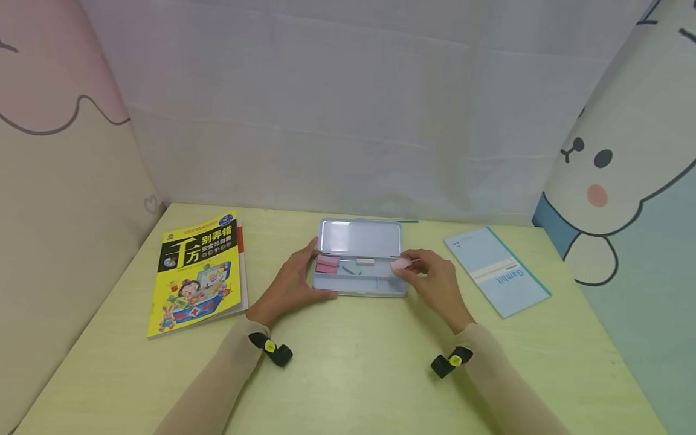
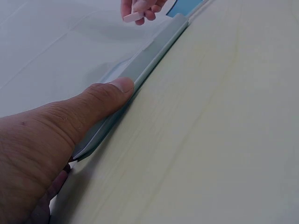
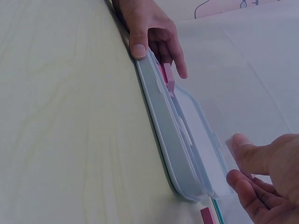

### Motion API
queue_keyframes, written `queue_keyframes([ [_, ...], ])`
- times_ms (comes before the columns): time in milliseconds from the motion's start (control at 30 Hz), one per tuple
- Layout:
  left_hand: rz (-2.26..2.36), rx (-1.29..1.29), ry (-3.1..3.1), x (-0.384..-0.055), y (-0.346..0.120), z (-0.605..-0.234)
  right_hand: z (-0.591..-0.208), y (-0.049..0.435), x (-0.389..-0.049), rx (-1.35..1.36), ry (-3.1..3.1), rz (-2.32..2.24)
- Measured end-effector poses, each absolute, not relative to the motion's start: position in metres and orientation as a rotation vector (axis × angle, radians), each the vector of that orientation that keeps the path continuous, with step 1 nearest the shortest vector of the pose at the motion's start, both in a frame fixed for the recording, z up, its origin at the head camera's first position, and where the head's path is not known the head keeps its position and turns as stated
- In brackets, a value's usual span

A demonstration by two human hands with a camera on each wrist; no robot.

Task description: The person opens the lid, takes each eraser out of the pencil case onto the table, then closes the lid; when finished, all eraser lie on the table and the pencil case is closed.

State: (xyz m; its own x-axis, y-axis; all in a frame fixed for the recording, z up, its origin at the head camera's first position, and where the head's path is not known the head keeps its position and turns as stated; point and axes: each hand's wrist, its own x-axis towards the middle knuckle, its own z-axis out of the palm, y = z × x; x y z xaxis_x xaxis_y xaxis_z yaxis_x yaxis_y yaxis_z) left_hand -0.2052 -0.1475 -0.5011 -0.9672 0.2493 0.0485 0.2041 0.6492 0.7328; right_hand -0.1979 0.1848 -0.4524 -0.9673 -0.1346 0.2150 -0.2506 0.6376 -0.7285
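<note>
A pale blue pencil case (image 1: 345, 284) lies on the table with its lid (image 1: 359, 237) folded back. Pink blocks like erasers (image 1: 327, 264) sit at the left of its inner compartment, beside a white eraser (image 1: 365, 261) and a small thin greenish piece (image 1: 350, 270). My left hand (image 1: 290, 281) holds the left end of the case, thumb against the front wall. Above the right end, my right hand (image 1: 433, 279) pinches a pale pink block, probably an eraser (image 1: 400, 264), between thumb and fingers. The left wrist view shows that eraser (image 2: 134, 17) raised above the case.
Left of the case lies a yellow-and-black book (image 1: 201, 284) on top of another. On the right is a light blue notebook (image 1: 497, 272). A thin green stick (image 1: 409, 221) lies behind the case. In the right wrist view, a pink block (image 3: 208, 215) shows near the case's end.
</note>
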Motion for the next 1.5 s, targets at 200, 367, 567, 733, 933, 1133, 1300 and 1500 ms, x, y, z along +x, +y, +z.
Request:
queue_keyframes([
  [200,1.237,0.386,2.798,-0.204,-0.147,-0.498,-0.456,0.211,-0.195,0.286,-2.735,1.135],
  [367,1.242,0.382,2.791,-0.204,-0.147,-0.498,-0.458,0.228,-0.193,0.238,-2.784,1.049],
  [567,1.246,0.387,2.794,-0.204,-0.148,-0.501,-0.465,0.237,-0.192,0.211,-2.842,1.035],
  [733,1.240,0.384,2.801,-0.206,-0.149,-0.502,-0.478,0.234,-0.199,0.286,-2.826,1.035],
  [933,1.249,0.389,2.792,-0.205,-0.147,-0.502,-0.482,0.226,-0.200,0.339,-2.848,0.911],
  [1133,1.235,0.389,2.802,-0.205,-0.147,-0.502,-0.479,0.223,-0.198,0.297,-2.917,0.846],
  [1300,1.237,0.385,2.798,-0.205,-0.148,-0.502,-0.472,0.223,-0.199,0.325,-2.957,0.845],
  [1500,1.226,0.389,2.807,-0.205,-0.148,-0.502,-0.457,0.220,-0.202,0.417,-3.029,0.767],
])
